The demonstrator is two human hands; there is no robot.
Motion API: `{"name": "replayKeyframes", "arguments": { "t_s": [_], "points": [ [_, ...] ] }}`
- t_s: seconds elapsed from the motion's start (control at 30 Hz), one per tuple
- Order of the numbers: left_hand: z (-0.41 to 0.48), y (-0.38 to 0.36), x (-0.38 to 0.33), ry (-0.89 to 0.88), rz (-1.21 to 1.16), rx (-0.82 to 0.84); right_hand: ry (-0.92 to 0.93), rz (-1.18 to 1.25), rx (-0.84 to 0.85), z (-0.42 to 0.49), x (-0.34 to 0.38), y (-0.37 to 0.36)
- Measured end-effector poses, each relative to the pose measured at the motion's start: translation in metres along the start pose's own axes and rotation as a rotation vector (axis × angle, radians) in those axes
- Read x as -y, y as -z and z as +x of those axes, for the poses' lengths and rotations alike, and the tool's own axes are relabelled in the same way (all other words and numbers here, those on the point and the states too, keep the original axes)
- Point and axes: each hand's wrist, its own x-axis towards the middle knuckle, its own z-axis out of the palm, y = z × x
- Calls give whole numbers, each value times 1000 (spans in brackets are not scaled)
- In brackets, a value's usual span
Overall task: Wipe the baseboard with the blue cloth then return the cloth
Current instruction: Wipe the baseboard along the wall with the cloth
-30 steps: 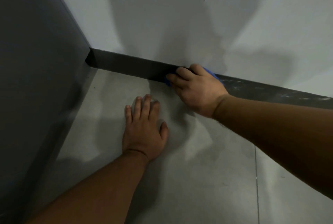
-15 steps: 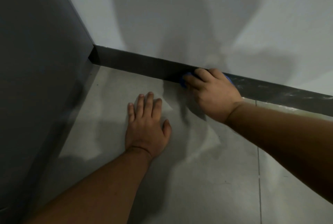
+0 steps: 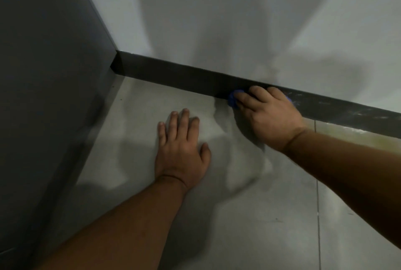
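the right hand [image 3: 269,117] is pressing the blue cloth [image 3: 233,99] against the dark baseboard [image 3: 173,73], its fingers curled over the cloth so only a bit of blue is peeking out at the fingertips and behind the knuckles. the left hand [image 3: 180,150] is lying flat on the grey floor [image 3: 260,226], fingers slightly spread, holding nothing. pale smudges are showing on the baseboard right of the cloth.

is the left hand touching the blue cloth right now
Apart. The head view shows the left hand flat on the floor, bare floor separating it from the blue cloth.
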Motion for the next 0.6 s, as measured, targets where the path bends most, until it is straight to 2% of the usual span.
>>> {"name": "replayKeyframes", "arguments": {
  "t_s": [0.1, 0.2, 0.37, 0.6],
  "points": [
    [-2, 0, -1, 0, 8, -31, -62, 89, -40, 5, 18, 0],
    [0, 1, -2, -1, 19, -22, 43, 35, -75, 30, 36, 1],
    [2, 0, -1, 11, 20, 14, 43, -34, 64, 42, 28, -12],
    [0, -1, 1, -17, 2, -27, -11, -48, 103, -14, -8, -31]
  ]
}}
